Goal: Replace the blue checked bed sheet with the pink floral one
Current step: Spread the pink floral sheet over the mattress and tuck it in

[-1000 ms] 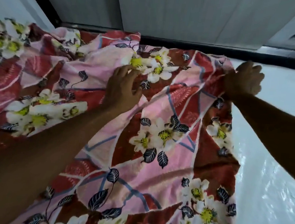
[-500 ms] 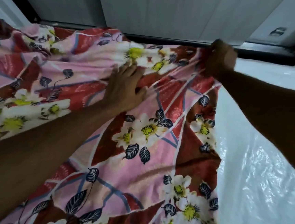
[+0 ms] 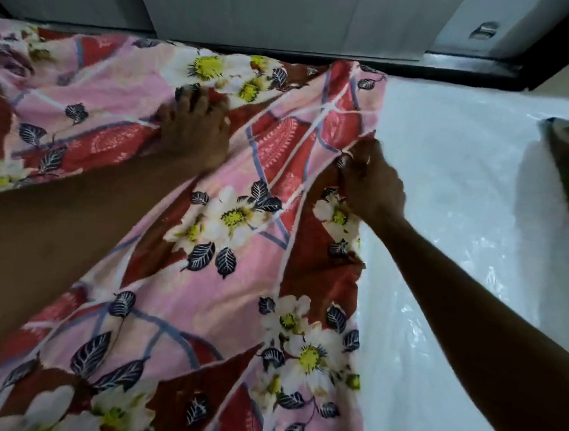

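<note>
Sheet point(image 3: 199, 311): pink ground, red-brown panels, white flowers with yellow centres, dark navy leaves, blue-white lines. Mattress cover point(image 3: 466, 203): glossy white. Far panels point(image 3: 294, 10): grey.

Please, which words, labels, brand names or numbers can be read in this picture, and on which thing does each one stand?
None can be read.
The pink floral sheet shows only flowers, leaves and lines.
The white mattress carries no visible print.
The metal fitting on the panel at top right is too blurred to show any mark.
</note>
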Tool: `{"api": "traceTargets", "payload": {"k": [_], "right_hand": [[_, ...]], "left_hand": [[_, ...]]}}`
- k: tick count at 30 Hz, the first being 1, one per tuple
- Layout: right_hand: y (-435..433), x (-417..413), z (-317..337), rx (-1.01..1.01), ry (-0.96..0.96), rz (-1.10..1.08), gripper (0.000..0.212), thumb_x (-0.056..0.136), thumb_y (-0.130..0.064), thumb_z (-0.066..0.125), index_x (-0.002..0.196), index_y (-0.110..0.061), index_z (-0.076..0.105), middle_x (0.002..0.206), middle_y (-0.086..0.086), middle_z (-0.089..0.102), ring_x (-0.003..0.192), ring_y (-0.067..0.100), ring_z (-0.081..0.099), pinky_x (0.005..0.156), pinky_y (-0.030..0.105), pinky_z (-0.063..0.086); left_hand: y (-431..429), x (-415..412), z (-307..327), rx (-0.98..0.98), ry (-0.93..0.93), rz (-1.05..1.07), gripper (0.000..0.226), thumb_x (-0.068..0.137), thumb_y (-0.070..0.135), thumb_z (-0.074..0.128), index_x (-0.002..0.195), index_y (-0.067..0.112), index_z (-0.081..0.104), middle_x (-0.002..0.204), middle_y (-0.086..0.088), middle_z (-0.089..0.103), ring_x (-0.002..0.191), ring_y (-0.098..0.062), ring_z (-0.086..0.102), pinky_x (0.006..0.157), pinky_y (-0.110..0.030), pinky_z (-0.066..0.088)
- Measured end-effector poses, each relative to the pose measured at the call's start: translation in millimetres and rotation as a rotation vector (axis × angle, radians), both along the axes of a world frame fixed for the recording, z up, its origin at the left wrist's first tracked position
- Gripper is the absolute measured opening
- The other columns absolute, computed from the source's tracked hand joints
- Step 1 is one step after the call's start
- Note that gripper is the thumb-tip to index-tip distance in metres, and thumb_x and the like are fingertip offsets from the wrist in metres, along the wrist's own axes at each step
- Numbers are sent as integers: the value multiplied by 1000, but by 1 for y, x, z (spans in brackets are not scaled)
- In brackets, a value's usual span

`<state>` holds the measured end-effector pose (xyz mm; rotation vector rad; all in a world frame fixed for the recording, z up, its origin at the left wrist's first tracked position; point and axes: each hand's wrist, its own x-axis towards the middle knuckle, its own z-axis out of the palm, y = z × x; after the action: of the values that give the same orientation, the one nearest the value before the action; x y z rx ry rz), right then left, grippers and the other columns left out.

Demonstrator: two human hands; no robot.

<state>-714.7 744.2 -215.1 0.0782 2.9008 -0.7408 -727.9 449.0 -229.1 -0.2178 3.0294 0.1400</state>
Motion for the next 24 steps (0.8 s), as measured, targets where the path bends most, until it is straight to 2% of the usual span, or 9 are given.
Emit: {"api": "traceTargets", "payload": {"k": [2, 6, 8, 10, 12, 15, 17, 20, 24], "right_hand": [[3, 6, 1, 21, 2, 128, 50, 93, -22, 50, 139, -39, 45, 119, 6, 66, 104, 35, 62, 74, 37, 42], [29, -17, 13, -19, -30, -61, 42, 94, -27, 52, 133, -39, 60, 129, 5, 65, 117, 33, 60, 90, 36, 48], [41, -23, 21, -54, -61, -66, 49, 94, -34, 53, 143, -40, 50, 128, 8, 63, 116, 35, 61, 86, 37, 48], [40, -11, 33, -49, -38, -5, 59, 92, -49, 51, 148, -46, 36, 121, 8, 57, 108, 36, 62, 80, 39, 47], [41, 22, 37, -52, -12, -15, 56, 92, -52, 50, 146, -44, 37, 118, 7, 52, 108, 34, 60, 83, 42, 48], [52, 115, 29, -56, 11, -111, 47, 93, -47, 55, 138, -36, 47, 119, 4, 54, 113, 30, 57, 84, 41, 47], [62, 202, 23, -84, -94, -133, 46, 93, -50, 55, 137, -38, 45, 117, 0, 59, 109, 27, 61, 84, 40, 48], [75, 337, 24, -83, -310, -125, 54, 92, -53, 56, 140, -42, 35, 121, -3, 60, 106, 25, 64, 84, 40, 49], [96, 480, 40, -66, -495, -73, 68, 91, -60, 50, 149, -35, 26, 125, -3, 65, 110, 27, 63, 83, 38, 49]], "left_hand": [[21, 13, 6, 51, 104, 7, 62, 102, 49, 20, 158, 22, 24, 164, -16, 23, 151, -40, 13, 120, -62, 12], [86, 73, 24, 190, 178, -140, 68, 101, 55, 22, 155, 14, 31, 162, -18, 28, 151, -38, 19, 122, -55, 18], [118, 120, 28, 246, 173, -227, 66, 103, 56, 22, 156, 18, 31, 163, -15, 27, 153, -34, 16, 122, -56, 18], [146, 171, 25, 253, 122, -256, 64, 103, 58, 25, 158, 25, 27, 166, -9, 19, 155, -28, 9, 122, -57, 11], [171, 224, 21, 230, 77, -275, 62, 102, 57, 34, 156, 26, 33, 166, -7, 19, 155, -28, 11, 120, -59, 13], [196, 304, 19, 246, 87, -306, 52, 97, 43, 51, 145, 22, 52, 158, -8, 39, 145, -31, 36, 114, -56, 28], [207, 359, 20, 306, 86, -265, 39, 91, 32, 58, 128, 20, 65, 141, -6, 56, 124, -32, 54, 101, -50, 41], [218, 442, 22, 384, -16, -163, 33, 81, 25, 62, 112, 19, 69, 117, -2, 60, 98, -32, 58, 80, -42, 43], [226, 535, 32, 373, -116, -142, 32, 84, 29, 65, 113, 16, 69, 110, -5, 61, 98, -31, 58, 79, -41, 45]]}}
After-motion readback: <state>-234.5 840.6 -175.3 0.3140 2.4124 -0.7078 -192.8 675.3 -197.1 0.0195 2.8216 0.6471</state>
